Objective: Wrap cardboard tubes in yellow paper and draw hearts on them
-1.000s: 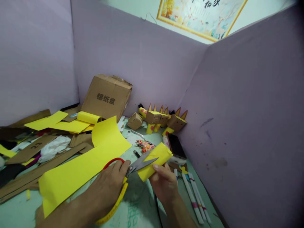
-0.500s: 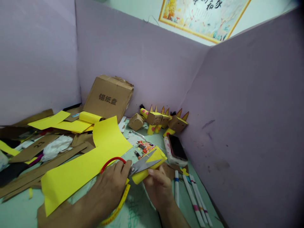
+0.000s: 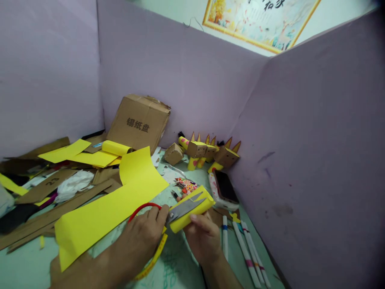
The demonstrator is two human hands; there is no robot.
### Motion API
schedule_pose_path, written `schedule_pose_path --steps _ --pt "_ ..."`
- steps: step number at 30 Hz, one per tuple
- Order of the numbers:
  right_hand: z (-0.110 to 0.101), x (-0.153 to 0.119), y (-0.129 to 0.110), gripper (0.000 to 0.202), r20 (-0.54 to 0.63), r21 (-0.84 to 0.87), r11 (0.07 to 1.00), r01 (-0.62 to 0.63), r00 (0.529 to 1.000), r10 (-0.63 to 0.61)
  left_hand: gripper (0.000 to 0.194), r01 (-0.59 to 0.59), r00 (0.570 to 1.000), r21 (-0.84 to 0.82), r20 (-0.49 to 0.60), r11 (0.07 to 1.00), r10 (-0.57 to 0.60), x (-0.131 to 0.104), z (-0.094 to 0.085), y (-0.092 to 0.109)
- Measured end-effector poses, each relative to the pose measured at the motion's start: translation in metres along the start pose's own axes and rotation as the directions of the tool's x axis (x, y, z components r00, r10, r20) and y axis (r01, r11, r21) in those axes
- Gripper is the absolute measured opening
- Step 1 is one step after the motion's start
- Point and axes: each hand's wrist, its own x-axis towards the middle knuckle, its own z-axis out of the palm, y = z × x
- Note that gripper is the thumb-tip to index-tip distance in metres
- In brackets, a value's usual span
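Left hand (image 3: 147, 230): here it is, fingers closed round the red-handled scissors (image 3: 185, 208), back of the hand up.
Scissors: blades just slightly parted, right over the yellow roll (image 3: 192, 210).
Right hand (image 3: 204, 239): pinching that roll, thumb on the near side, holding it slanted above the surface (image 3: 180, 267).
Yellow sheet (image 3: 108, 212): spread wide beside the left hand, its far end curling up.
Markers (image 3: 248, 257): lying right of the right hand.
Phone (image 3: 225, 187): beyond them, near the horned cardboard figures (image 3: 197, 150).

Yellow paper roll (image 3: 181, 222), red scissors handle (image 3: 144, 205), pink-spotted yellow tube (image 3: 183, 141); purple wall (image 3: 168, 72)
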Motion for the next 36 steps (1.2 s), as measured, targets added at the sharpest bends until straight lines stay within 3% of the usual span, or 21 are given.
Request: schedule_pose_path --steps 6,13,18,23,29,33,36 --pt "0.000 0.001 0.000 0.036 -0.013 -0.024 1.000 -0.003 1.000 0.003 0.046 -0.014 1.000 -0.036 0.014 0.999 0.015 0.000 -0.001 -0.001" --pt "-0.001 0.003 0.003 0.025 -0.095 0.004 1.000 -0.020 0.995 0.021 0.039 0.023 1.000 -0.185 -0.013 0.982 -0.026 -0.001 -0.005 -0.001" --pt "-0.001 0.005 0.005 0.032 -0.115 -0.037 0.999 0.016 0.993 -0.020 0.032 0.023 0.999 -0.305 -0.025 0.952 -0.032 0.000 -0.005 -0.003" --pt "-0.002 0.008 0.004 0.027 -0.160 -0.048 0.999 -0.008 0.987 0.001 0.039 0.042 0.999 -0.212 -0.002 0.976 -0.043 0.005 -0.005 -0.007" --pt "-0.002 0.008 -0.001 0.047 -0.182 -0.052 0.997 -0.064 0.982 0.053 0.047 0.096 0.994 -0.098 0.062 0.991 -0.090 0.007 -0.005 -0.005" --pt "0.000 0.007 -0.001 0.046 -0.158 -0.055 0.996 -0.067 0.986 0.057 0.049 0.139 0.990 -0.073 -0.008 0.988 -0.140 0.008 0.002 -0.004" --pt "0.003 0.005 0.000 0.040 -0.140 -0.064 0.993 -0.100 0.986 0.091 0.049 0.234 0.967 -0.114 -0.074 0.966 -0.243 0.013 0.003 -0.011"
